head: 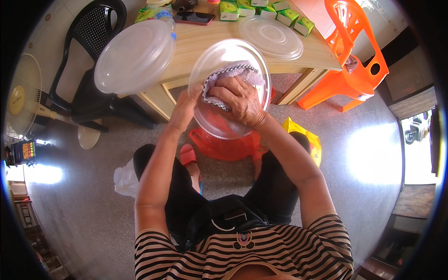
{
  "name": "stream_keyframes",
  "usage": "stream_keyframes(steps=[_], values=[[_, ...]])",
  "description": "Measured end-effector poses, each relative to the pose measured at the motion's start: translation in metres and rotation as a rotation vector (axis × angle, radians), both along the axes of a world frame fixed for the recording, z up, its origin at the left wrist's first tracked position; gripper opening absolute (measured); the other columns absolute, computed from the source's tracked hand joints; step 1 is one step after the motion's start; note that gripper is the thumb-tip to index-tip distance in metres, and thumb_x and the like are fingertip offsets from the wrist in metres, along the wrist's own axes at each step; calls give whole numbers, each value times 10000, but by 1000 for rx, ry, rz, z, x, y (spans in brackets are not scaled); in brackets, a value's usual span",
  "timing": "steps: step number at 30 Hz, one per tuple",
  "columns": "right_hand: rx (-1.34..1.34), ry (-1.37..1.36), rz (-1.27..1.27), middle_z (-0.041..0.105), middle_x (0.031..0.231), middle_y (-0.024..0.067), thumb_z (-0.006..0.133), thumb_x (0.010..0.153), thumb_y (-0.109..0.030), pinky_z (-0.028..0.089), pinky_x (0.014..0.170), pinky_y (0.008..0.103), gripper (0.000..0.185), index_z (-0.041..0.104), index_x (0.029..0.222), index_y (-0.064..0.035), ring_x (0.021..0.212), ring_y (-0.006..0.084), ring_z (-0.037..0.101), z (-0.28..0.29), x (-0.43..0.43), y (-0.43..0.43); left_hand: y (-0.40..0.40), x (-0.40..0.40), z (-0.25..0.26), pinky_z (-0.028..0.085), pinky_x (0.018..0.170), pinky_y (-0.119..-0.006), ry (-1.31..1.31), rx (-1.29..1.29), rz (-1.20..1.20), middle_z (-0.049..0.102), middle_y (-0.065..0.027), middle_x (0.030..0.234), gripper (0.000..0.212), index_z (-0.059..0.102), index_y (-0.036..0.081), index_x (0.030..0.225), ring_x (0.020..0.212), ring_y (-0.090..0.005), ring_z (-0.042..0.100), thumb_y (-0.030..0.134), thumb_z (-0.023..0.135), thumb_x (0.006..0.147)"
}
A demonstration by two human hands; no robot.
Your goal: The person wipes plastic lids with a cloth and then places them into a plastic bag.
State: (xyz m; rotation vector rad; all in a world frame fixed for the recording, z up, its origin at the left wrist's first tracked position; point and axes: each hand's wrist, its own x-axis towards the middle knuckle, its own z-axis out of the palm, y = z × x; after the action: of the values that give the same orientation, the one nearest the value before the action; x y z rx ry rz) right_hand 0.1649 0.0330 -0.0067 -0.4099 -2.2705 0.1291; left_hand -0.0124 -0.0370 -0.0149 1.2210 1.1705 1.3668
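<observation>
A round clear plastic lid is held up in front of me, over the near edge of the wooden table. My left hand grips its left rim. With my right hand I press a bunched lilac cloth with a checked border against the lid's face; the fingers are curled into the cloth. Left of the lid, several translucent round lids sit stacked at the table's left edge. One more clear lid lies flat on the tabletop to the right.
Green tissue packs, a phone and a plastic bottle are on the table. A red plastic bag lies on the floor between my feet. An orange chair stands right, a black chair and fan left.
</observation>
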Motion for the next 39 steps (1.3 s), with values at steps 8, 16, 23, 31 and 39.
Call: stream_keyframes(steps=[8,16,23,31,39], values=[[-21,11,-136,573,1054,63,727,746,-229,509,802,385,341,626,1060,-145,950,275,589,8,4,14,-4,-11,2,489,795,-280,-70,-144,-298,677,-80,999,584,580,-6,1238,863,-140,629,504,439,989],[-56,120,-333,587,981,75,697,777,-190,518,732,396,279,637,1043,-131,891,288,616,4,11,29,-1,-13,7,518,699,-272,-84,48,-170,698,-173,964,675,438,-49,1372,693,-161,653,507,372,995],[-154,49,-129,634,953,98,703,739,-144,540,733,386,273,653,1005,-107,874,294,649,5,6,11,1,-11,7,520,794,-293,-130,67,-161,681,-160,1053,574,437,-20,1389,847,-178,666,390,463,988],[17,20,-52,596,1014,51,767,678,-173,537,747,364,380,635,1033,-137,897,262,631,3,-1,4,-1,-12,1,406,991,-314,-81,-24,-173,614,-73,1229,469,498,9,1352,1127,-169,556,272,535,967],[1,63,-174,575,996,61,716,739,-191,526,759,393,321,628,1044,-147,924,276,602,5,5,19,-4,-16,2,492,830,-273,-137,-131,-304,668,-98,1097,398,532,-9,1314,897,-136,644,163,516,955]])
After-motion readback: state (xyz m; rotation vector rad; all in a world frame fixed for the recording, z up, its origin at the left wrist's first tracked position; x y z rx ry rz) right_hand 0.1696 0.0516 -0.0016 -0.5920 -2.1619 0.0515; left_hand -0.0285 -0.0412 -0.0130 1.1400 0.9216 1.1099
